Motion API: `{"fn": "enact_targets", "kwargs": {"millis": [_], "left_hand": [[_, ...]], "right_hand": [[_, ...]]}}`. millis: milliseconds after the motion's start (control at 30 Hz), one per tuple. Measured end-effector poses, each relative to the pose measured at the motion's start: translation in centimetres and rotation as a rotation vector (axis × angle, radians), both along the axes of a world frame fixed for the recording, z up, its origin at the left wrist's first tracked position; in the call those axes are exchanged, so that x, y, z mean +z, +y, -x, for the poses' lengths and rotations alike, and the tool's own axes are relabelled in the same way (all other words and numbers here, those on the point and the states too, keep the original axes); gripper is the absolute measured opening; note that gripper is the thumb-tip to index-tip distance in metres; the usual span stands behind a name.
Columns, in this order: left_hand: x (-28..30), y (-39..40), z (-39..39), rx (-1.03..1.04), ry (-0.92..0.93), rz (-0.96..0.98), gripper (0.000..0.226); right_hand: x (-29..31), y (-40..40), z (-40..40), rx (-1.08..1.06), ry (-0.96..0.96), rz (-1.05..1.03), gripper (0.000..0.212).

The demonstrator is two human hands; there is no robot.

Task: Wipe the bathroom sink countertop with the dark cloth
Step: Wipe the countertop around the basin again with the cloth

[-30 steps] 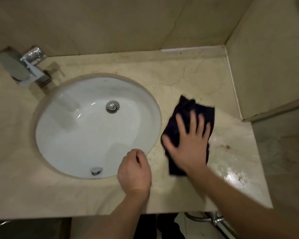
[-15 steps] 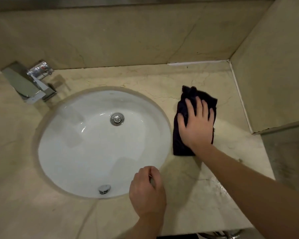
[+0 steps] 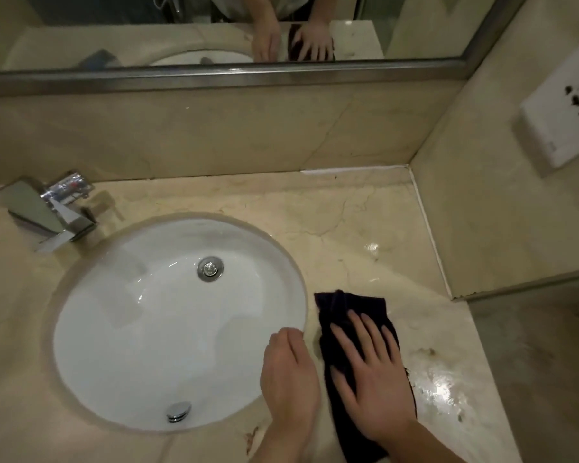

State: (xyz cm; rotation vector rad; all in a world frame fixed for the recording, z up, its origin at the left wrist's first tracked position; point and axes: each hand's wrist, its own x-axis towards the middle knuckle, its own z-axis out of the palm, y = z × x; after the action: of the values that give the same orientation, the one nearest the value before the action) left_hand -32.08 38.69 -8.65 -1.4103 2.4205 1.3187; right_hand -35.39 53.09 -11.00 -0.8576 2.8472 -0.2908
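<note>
Your right hand (image 3: 371, 372) presses flat, fingers straight, on the dark cloth (image 3: 351, 309) on the table (image 3: 365, 222), while your left hand (image 3: 290, 375), grip loosely curled and grasping nothing, rests by the sink (image 3: 147, 329).

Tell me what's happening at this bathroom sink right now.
A person is wiping the beige marble countertop to the right of the round white basin. The right hand lies flat with straight fingers on a dark folded cloth, pressing it onto the stone near the front edge. The left hand rests at the basin's rim, holding nothing visible. Wet glare shows on the counter right of the cloth. The chrome faucet is not running.
</note>
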Motion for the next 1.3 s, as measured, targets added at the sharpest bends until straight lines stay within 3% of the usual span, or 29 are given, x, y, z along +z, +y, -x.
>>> {"fn": "enact_targets", "kwargs": {"millis": [100, 200, 500, 600, 767, 867, 1300], "left_hand": [[-0.4, 0.6, 5.4, 0.148, 0.073, -0.012, 0.031], [-1.4, 0.6, 8.5, 0.256, 0.024, 0.012, 0.036], [-2.0, 1.1, 9.5, 0.261, -0.119, 0.156, 0.032], [-2.0, 1.1, 9.5, 0.237, -0.124, 0.162, 0.032], [-2.1, 1.2, 9.4, 0.229, -0.109, 0.161, 0.033], [-1.8, 1.2, 9.4, 0.241, -0.105, 0.149, 0.033], [-1.3, 1.1, 9.8, 0.257, -0.133, 0.126, 0.031]], "right_hand": [[0.0, -0.2, 4.4, -0.022, 0.033, -0.007, 0.060], [-0.1, -0.9, 10.1, -0.167, 0.064, 0.006, 0.059], [-1.2, -4.7, 27.9, -0.348, 0.122, 0.051, 0.061], [-0.7, -3.8, 26.3, -0.264, 0.110, 0.043, 0.061], [0.2, 1.3, 13.1, -0.253, 0.050, 0.017, 0.061], [0.0, 1.9, 9.6, -0.238, 0.063, 0.040, 0.063], [-0.6, -4.1, 23.1, -0.234, 0.092, -0.009, 0.062]]}}
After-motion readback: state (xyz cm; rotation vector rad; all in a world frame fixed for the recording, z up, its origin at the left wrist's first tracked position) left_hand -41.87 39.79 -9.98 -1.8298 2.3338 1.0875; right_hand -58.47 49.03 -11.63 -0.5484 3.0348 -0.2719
